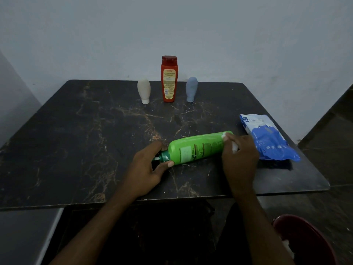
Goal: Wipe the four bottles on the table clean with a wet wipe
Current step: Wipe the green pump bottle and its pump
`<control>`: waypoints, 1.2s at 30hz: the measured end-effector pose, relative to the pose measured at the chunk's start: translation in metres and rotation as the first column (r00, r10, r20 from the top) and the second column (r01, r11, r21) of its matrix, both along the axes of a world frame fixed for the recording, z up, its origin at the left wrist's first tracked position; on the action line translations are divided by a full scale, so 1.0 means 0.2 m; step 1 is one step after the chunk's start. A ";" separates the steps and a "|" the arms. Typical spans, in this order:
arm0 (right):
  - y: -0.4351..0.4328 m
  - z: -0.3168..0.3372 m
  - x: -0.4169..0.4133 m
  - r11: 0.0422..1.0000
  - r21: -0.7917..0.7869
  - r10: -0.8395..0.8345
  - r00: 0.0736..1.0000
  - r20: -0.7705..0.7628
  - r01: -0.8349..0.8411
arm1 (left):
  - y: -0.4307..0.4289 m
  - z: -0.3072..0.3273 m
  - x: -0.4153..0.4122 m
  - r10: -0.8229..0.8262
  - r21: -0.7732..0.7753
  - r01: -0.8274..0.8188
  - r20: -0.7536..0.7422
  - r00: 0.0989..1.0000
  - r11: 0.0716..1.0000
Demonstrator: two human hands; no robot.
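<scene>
A green bottle [198, 148] lies on its side near the front of the dark marble table [95, 131], its dark green neck pointing left. My left hand [147, 167] grips that neck end. My right hand [240, 155] is closed on a white wet wipe [234, 147] and presses it against the bottle's base end. At the back of the table stand a white bottle [144, 91], a tall red bottle [169, 79] and a blue-grey bottle [191, 89], each upright and apart from the others.
A blue and white wet-wipe pack [267, 138] lies at the table's right edge, just right of my right hand. A dark red bin [305, 240] sits on the floor at the lower right. A pale wall rises behind the table.
</scene>
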State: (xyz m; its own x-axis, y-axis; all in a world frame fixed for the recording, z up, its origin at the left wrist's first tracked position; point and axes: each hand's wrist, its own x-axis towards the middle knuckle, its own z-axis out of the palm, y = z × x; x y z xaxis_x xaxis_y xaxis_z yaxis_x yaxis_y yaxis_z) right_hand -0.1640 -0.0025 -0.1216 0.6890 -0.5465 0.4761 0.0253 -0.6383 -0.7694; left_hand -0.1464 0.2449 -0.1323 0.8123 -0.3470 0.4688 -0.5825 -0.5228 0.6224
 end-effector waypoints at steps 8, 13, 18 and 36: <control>0.45 0.02 -0.14 0.855 -0.178 0.503 0.863 0.051 -0.488 | -0.01 0.01 -0.01 -0.003 -0.024 0.002 -0.005 1.000 1.000; 0.23 0.00 -0.06 0.969 -0.049 0.246 0.966 0.080 -0.242 | -0.01 0.02 -0.02 0.000 -0.015 0.000 0.004 1.000 1.000; 0.06 -0.02 -0.02 0.999 0.044 0.022 0.998 0.063 -0.025 | -0.01 0.02 -0.03 -0.013 0.014 0.013 0.018 1.000 1.000; 0.17 0.08 0.00 0.931 -0.264 0.238 0.968 -0.085 -0.252 | -0.01 0.02 -0.03 0.007 0.030 -0.008 0.040 0.999 1.000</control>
